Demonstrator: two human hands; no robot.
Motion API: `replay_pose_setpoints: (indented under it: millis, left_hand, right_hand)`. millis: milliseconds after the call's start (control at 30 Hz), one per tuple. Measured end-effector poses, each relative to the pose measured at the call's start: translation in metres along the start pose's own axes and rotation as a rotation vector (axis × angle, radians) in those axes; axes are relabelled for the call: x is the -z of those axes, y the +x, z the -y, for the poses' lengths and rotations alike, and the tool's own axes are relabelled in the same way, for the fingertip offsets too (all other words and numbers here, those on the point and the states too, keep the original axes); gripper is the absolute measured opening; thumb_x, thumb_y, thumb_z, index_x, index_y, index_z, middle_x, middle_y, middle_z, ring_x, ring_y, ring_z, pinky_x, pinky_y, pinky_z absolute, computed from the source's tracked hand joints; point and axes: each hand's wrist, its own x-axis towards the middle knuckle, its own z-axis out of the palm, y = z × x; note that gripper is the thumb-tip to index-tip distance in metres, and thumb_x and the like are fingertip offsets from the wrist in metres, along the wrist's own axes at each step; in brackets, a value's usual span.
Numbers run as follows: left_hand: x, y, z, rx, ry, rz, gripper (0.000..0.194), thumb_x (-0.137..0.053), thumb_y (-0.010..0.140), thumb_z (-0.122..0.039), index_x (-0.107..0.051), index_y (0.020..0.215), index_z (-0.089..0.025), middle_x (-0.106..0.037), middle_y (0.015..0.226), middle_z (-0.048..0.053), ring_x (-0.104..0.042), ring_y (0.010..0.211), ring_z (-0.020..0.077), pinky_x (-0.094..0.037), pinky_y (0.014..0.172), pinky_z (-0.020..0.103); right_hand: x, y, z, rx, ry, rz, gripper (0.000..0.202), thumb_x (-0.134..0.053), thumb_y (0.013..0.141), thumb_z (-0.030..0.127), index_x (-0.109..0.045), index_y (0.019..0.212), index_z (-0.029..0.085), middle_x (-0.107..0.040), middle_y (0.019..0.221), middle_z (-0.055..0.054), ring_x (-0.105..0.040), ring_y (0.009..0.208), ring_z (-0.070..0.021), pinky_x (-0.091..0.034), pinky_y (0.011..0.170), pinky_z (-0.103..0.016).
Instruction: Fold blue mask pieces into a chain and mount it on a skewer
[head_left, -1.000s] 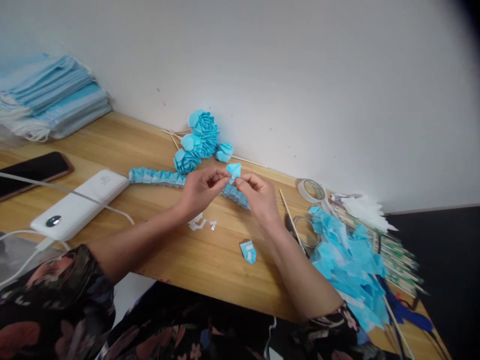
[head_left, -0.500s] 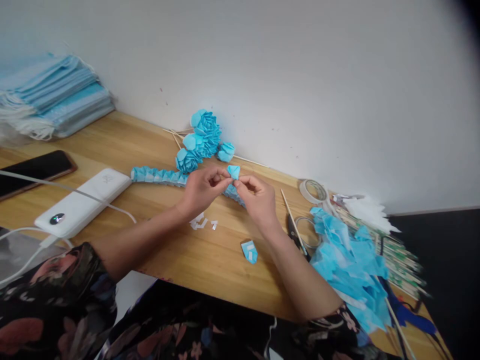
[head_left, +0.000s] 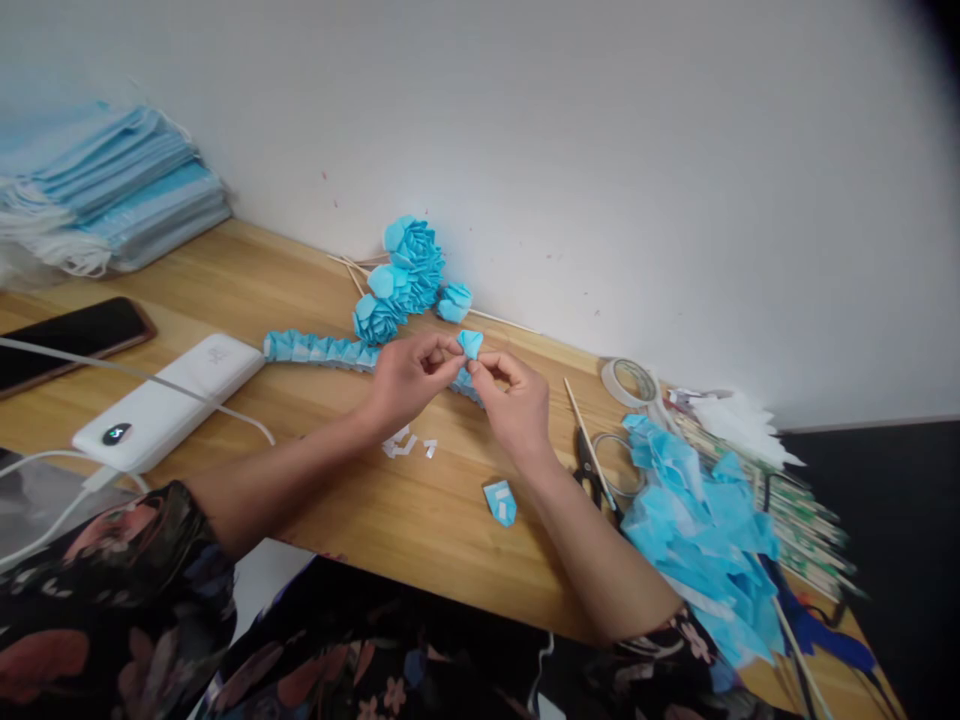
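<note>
A small folded blue petal (head_left: 470, 344) is pinched between both hands above the wooden table. My left hand (head_left: 412, 377) grips its left side with thumb and fingers, and my right hand (head_left: 513, 399) grips its lower right. Behind and beneath the hands runs a long row of folded blue pieces (head_left: 319, 349), partly hidden by them. Small white strips (head_left: 405, 443) lie just below my left hand. Another blue petal with white strips on it (head_left: 500, 502) rests on the table, left of my right forearm.
Blue paper flowers (head_left: 409, 270) on sticks lie by the wall. At left are stacked masks (head_left: 127, 185), a phone (head_left: 75, 340) and a power bank (head_left: 169, 400) with cable. At right are tape rolls (head_left: 628, 383), scissors (head_left: 589, 465) and crumpled blue material (head_left: 697, 530).
Both hands keep their pinch on the blue petal and have barely moved. The whole view has shifted very slightly.
</note>
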Motion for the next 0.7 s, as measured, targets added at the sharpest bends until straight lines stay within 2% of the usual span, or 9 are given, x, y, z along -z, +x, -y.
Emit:
replay_pose_setpoints:
  millis: [300, 700]
  left_hand:
    - [-0.0001, -0.0005, -0.0026, -0.007, 0.003, 0.021, 0.019, -0.062, 0.081, -0.031, -0.074, 0.085, -0.017, -0.053, 0.055, -0.004, -0.041, 0.052, 0.0091, -0.032, 0.054, 0.024]
    - [0.0018, 0.0004, -0.0050, 0.025, -0.071, 0.029, 0.020, -0.064, 0.081, -0.034, -0.073, 0.077, -0.017, -0.055, 0.056, -0.003, -0.042, 0.054, 0.0096, -0.031, 0.053, 0.024]
  right_hand:
    - [-0.0015, -0.0016, -0.0002, 0.021, 0.001, -0.002, 0.016, -0.061, 0.083, 0.031, -0.065, 0.070, 0.022, -0.069, 0.075, -0.001, -0.060, 0.072, -0.0170, -0.046, 0.074, -0.030]
    - [0.0007, 0.0008, -0.0028, 0.019, 0.014, 0.021, 0.016, -0.061, 0.083, 0.033, -0.066, 0.074, 0.021, -0.071, 0.076, -0.001, -0.063, 0.075, -0.0171, -0.047, 0.075, -0.029]
